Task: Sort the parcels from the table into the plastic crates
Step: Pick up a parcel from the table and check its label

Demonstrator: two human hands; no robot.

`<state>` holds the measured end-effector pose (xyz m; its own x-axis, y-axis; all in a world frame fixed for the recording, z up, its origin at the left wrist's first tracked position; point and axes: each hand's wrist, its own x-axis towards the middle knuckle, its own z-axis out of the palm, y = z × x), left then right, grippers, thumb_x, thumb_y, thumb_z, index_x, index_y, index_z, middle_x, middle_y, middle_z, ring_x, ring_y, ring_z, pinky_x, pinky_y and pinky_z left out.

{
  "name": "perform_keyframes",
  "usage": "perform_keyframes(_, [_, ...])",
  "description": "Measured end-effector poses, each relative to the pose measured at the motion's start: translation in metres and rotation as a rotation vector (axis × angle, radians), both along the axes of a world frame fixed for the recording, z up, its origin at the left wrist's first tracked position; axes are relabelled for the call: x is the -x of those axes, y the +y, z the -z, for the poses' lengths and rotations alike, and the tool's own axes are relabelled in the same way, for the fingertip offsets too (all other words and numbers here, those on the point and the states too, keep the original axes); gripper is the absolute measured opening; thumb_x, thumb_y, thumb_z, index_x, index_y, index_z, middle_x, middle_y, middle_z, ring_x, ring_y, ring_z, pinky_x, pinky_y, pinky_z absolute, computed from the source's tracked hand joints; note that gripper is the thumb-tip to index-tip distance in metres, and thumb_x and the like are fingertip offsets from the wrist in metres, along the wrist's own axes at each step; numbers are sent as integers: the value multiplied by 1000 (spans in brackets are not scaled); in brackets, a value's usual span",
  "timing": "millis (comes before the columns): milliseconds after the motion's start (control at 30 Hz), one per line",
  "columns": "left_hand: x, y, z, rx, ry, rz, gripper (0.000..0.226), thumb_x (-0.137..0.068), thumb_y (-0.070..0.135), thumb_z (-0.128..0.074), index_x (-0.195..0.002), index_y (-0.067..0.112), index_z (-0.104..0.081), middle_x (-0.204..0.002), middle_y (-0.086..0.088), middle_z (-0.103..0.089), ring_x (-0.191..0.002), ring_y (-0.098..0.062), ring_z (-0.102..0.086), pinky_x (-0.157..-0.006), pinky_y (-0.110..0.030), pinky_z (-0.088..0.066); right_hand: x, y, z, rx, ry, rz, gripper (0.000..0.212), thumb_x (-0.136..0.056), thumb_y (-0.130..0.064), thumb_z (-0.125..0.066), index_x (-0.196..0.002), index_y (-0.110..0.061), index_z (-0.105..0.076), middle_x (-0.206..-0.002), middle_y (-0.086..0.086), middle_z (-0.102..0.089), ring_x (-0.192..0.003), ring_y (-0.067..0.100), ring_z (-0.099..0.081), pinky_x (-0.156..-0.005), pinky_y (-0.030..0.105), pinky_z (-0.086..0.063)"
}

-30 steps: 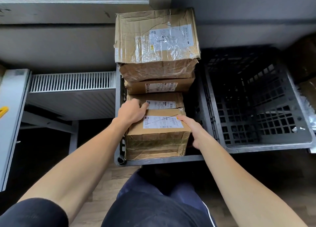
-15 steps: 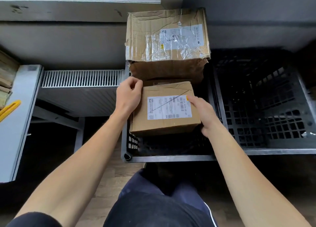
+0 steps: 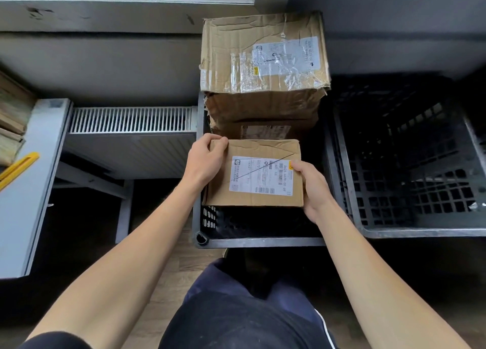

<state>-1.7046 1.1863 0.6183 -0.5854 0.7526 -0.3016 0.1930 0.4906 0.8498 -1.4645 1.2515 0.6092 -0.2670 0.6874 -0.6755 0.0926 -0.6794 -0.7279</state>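
Note:
I hold a small brown parcel [image 3: 263, 149] with a white label above the front of the left dark crate [image 3: 260, 242]. My left hand [image 3: 203, 162] grips its far left corner. My right hand [image 3: 313, 185] grips its right edge, thumb on the label. Behind it in the same crate, a large crumpled parcel [image 3: 263, 49] sits on top of other brown parcels [image 3: 263, 107]. A second dark crate [image 3: 420, 229] stands to the right, and I see no parcel in it.
A grey table [image 3: 31, 191] at the left carries a yellow tool [image 3: 18, 168] and stacked brown parcels [image 3: 13, 117]. A white radiator [image 3: 131, 122] stands against the wall between table and crates. My knees are just in front of the crates.
Both hands lifted the small parcel up out of the front of the left crate, and its labelled face turned toward me. It now hangs a little above the crate.

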Motion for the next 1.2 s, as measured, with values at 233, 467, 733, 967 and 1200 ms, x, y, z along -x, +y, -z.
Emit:
perform_keyframes(233, [-3,0,0,20,9,31,28,-103,41,-58,-114,19,-71,-116,4,-69,-109,-14,-61,-87,-28,-44,-7,-2,8,28,6,5,58,-86,-42,-68,-133,-9,-62,-123,11,-75,-116,29,-71,-108,57,-51])
perform_keyframes(467, [-6,-3,1,44,3,35,29,-102,42,-58,-113,20,-71,-113,5,-70,-109,-13,-62,-89,-31,-46,-10,-3,12,58,7,22,41,-100,-33,-61,-132,-7,-59,-121,12,-76,-114,30,-72,-105,54,-54])
perform_keyframes(733, [-13,-5,-10,-25,-1,-29,34,-101,39,-60,-130,21,-62,-123,8,-64,-114,-9,-59,-91,-25,-45,-5,1,7,70,52,37,46,-100,-41,-60,-136,-13,-62,-124,10,-75,-113,28,-73,-101,53,-56])
perform_keyframes(967, [-7,-1,-14,33,67,-85,63,-98,30,-67,-153,16,-40,-150,1,-51,-136,-15,-48,-110,-29,-38,37,29,-19,60,-230,-315,60,-102,-68,-40,-155,-40,-41,-158,-7,-47,-151,28,-35,-119,66,-23])
perform_keyframes(1200, [-10,-6,-4,27,128,25,67,-98,26,-69,-157,21,-38,-154,3,-50,-140,-16,-46,-119,-39,-38,41,20,-12,91,-87,-117,27,-108,-28,-55,-134,-27,-54,-123,-2,-71,-118,22,-66,-111,64,-43])
